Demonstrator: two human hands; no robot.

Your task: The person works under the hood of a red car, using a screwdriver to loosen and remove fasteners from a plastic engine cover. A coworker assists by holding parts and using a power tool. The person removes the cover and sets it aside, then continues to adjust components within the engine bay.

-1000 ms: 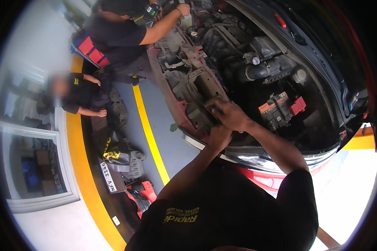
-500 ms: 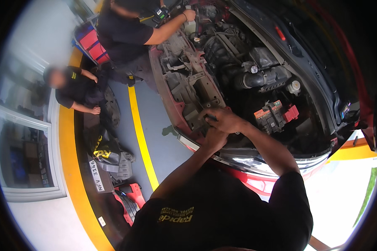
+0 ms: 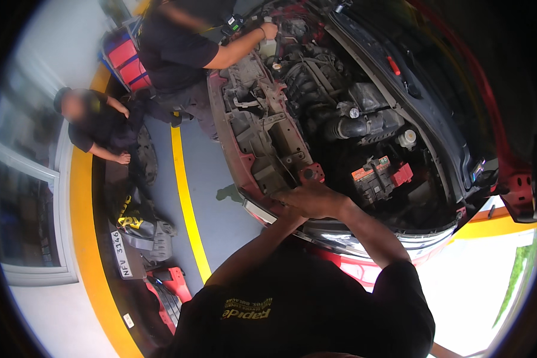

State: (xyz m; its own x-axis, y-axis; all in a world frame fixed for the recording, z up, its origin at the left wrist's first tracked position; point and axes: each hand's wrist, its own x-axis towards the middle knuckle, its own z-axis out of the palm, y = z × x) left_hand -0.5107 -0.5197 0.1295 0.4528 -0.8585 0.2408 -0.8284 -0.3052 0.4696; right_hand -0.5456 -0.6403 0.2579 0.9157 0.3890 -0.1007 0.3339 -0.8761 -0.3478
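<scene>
Both my hands are together at the near front corner of a red car's open engine bay. My right hand (image 3: pixel 320 201) lies over my left, its fingers bent toward the left. Beneath it, my left hand (image 3: pixel 295 215) is mostly covered and its fingers are hidden. Whatever the hands hold between them cannot be made out. They are over the car's front crossmember (image 3: pixel 274 173), beside a red metal bracket (image 3: pixel 312 173). To their right, inside the bay, sits a car battery (image 3: pixel 373 179) with an orange label and a red terminal cover (image 3: pixel 401 174).
A co-worker (image 3: pixel 176 51) reaches into the bay's far end; another person (image 3: pixel 101 125) sits by the wall. The engine (image 3: pixel 310 77) and ribbed air intake hose (image 3: pixel 343 127) lie ahead. A red-handled tool (image 3: pixel 394 65) rests by the windshield. A red-and-black item (image 3: pixel 167 292) is on the floor.
My hands have moved nearer to me, uncovering the red bracket. A dark, handle-like thing showing at my right hand before is now out of sight. The view has shifted slightly.
</scene>
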